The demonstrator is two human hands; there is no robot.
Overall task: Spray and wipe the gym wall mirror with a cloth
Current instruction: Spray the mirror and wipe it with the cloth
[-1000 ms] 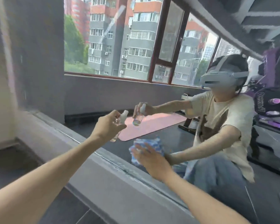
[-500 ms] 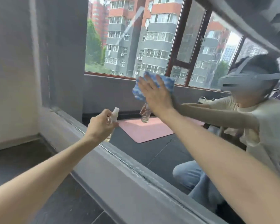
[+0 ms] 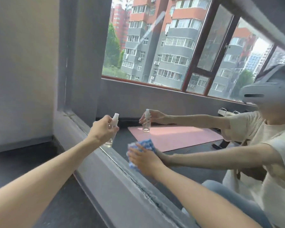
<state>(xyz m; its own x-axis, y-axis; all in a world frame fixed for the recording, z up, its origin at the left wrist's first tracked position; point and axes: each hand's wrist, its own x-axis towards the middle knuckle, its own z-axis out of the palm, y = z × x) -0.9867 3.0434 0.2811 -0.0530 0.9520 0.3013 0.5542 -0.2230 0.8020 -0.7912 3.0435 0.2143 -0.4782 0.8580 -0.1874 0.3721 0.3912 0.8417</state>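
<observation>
The wall mirror [image 3: 155, 99] fills the right and middle of the view, set above a grey ledge. My left hand [image 3: 104, 130] grips a small clear spray bottle [image 3: 114, 122] with a white cap, held upright just in front of the glass at its lower left. My right hand [image 3: 143, 159] presses a blue-and-white checked cloth [image 3: 145, 143] flat against the mirror near its bottom edge, fingers spread over it. The glass reflects both arms, the bottle and a crouching person in a headset.
A grey sloped ledge [image 3: 122, 186] runs under the mirror, with a cracked seam along the glass. A pale wall [image 3: 23, 71] stands at the left and dark floor [image 3: 23, 162] lies below. Reflected are a pink mat, a window and apartment blocks.
My right hand swept the cloth from low up high on the mirror, then back down to its bottom edge. The left hand stayed near the same spot with the bottle.
</observation>
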